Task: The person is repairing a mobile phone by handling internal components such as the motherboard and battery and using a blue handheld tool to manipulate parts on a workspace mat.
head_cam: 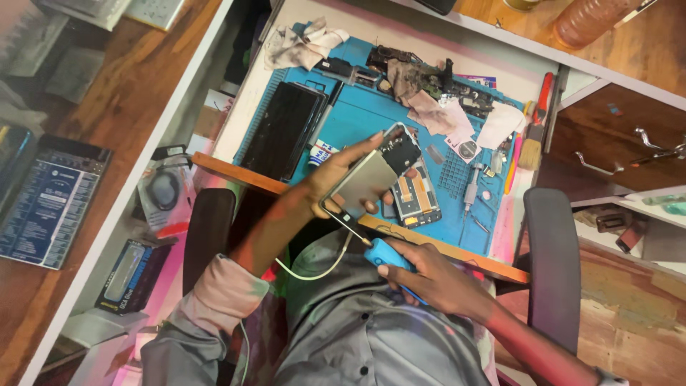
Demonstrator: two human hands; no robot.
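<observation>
head view: your left hand (336, 182) grips a phone (368, 175) by its lower end, back side up and tilted toward you, thumb along the edge so the bottom corner stays exposed. your right hand (421, 275) is closed around a blue-handled tool (386, 257), and its thin tip (350, 227) touches the phone's bottom edge; looks held low and close to your body so the tip stays steady at the edge. a white cable (314, 273) loops below the left hand across your grey shirt (371, 336); can't tell where it ends.

just beyond the left hand lies an opened phone frame (414, 196) with orange and blue parts showing, flat on a blue work mat (357, 114). further out from the left hand, a black screen panel (284, 129) lies flat. past the phone, crumpled wipes (436, 111) and dark scrap parts (421, 75) pile at the mat's far end. out beyond the right hand, a brush (532, 143) and a small screwdriver (470, 191) sit at the mat's edge.

surface: white desk with a wooden front lip (457, 250), cluttered. room: black chair arms (554, 264) either side of you, wooden floor (114, 93), a drawer unit (622, 136) off past your right hand, boxed items (50, 200) on the floor off to the left-hand side.
</observation>
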